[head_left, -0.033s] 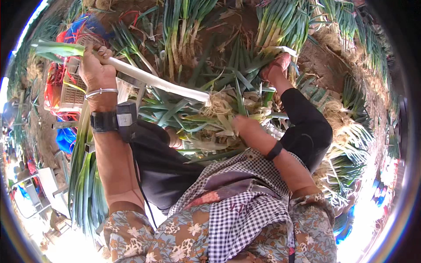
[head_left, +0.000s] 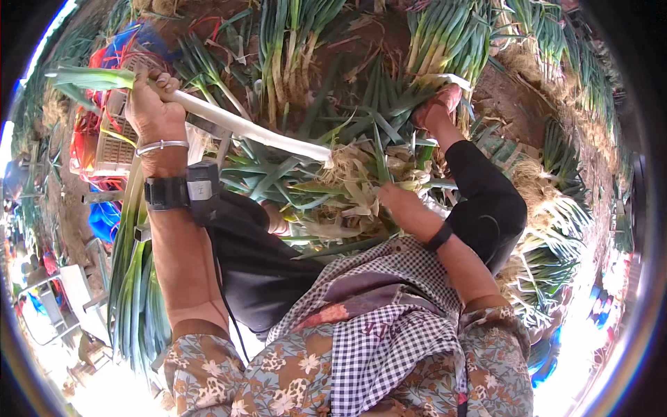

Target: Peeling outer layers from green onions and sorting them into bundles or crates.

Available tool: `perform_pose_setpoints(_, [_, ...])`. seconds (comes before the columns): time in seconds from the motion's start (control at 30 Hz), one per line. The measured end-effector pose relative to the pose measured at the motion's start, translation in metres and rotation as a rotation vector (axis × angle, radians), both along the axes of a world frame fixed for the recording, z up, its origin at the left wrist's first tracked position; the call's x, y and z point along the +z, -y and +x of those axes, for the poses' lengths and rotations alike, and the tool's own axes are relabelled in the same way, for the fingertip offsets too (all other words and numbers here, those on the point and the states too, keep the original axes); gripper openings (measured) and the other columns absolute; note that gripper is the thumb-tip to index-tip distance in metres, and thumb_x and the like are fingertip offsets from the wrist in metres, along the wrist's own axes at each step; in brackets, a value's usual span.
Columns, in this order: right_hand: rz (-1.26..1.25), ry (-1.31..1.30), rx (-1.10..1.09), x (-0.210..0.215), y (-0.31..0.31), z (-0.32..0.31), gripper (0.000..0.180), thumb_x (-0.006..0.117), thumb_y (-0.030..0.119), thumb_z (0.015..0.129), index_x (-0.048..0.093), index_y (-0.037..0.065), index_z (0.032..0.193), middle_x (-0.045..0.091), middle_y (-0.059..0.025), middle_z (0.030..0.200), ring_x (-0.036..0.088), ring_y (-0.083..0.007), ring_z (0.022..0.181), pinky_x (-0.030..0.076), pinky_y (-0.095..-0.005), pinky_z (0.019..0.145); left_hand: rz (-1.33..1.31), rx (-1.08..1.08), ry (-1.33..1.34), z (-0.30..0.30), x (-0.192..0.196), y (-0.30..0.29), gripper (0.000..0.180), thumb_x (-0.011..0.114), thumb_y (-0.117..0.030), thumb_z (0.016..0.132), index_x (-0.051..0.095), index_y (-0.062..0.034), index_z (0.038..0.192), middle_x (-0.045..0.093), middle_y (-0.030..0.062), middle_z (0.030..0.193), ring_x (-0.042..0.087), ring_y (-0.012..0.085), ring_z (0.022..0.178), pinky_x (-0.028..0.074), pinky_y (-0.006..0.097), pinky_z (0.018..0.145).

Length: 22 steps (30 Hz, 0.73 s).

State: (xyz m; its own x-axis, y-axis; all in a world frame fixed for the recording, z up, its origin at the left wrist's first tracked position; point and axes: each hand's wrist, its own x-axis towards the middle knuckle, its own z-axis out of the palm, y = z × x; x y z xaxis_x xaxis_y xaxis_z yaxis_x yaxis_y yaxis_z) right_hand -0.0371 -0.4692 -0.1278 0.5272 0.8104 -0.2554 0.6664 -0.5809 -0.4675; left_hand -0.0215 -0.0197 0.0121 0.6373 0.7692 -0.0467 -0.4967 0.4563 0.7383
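Left hand point(head_left: 154, 104) grip wrapped around a long leek point(head_left: 236, 125) at ten o'clock, white stalk slanting to centre, right hand point(head_left: 396, 198) buried in the trimmed leek heap point(head_left: 347, 187), grip state unclear, plastic crate point(head_left: 111, 142) behind at nine, leek bundles point(head_left: 445, 35) at twelve

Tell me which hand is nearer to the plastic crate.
Left. The left hand grips a long leek right in front of the plastic crate, overlapping it in the view. The right hand is far off, down in the pile of leek trimmings.
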Motion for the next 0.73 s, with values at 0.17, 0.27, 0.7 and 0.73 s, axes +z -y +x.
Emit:
perform_pose_setpoints(0.17, [-0.164,0.063,-0.17,0.026,-0.008,0.055,0.017,0.055,0.004,0.085,0.058,0.002,0.102,0.059,-0.0187,0.102,0.059,-0.0367,0.097,0.051,-0.0424,0.076,0.058,0.117,-0.02,0.007,-0.001,0.022,0.017,0.057,-0.019,0.094,0.047,-0.0067,0.089,0.045,0.0039,0.07,0.042,0.0127,0.054,0.034,0.027,0.046])
perform_pose_setpoints(0.27, [0.516,0.127,-0.135,0.064,-0.061,0.069,0.025,0.057,0.011,0.088,0.058,0.002,0.111,0.059,-0.0197,0.11,0.06,-0.0341,0.1,0.05,-0.0377,0.082,0.09,0.121,-0.001,0.008,-0.004,0.036,0.023,0.059,-0.026,0.094,0.05,-0.0049,0.095,0.048,0.0045,0.071,0.044,0.0131,0.054,0.036,0.027,0.047])
perform_pose_setpoints(0.7, [0.643,-0.724,-0.144,0.13,-0.18,0.052,0.014,0.06,0.018,0.091,0.056,0.005,0.095,0.053,0.0015,0.066,0.051,-0.0059,0.057,0.041,-0.0234,0.05,0.349,-0.419,-0.057,0.005,0.01,0.094,0.053,0.05,-0.044,0.097,0.048,-0.0035,0.131,0.065,0.0104,0.097,0.061,0.0187,0.087,0.051,0.033,0.081])
perform_pose_setpoints(0.73, [0.714,-0.544,-0.161,0.121,-0.179,0.051,0.013,0.058,0.017,0.093,0.057,0.005,0.098,0.053,-0.0003,0.067,0.052,-0.0068,0.059,0.043,-0.0246,0.052,0.471,-0.32,-0.218,0.003,0.013,0.089,0.053,0.05,-0.044,0.096,0.048,-0.0043,0.131,0.066,0.0114,0.103,0.063,0.0204,0.097,0.05,0.033,0.089])
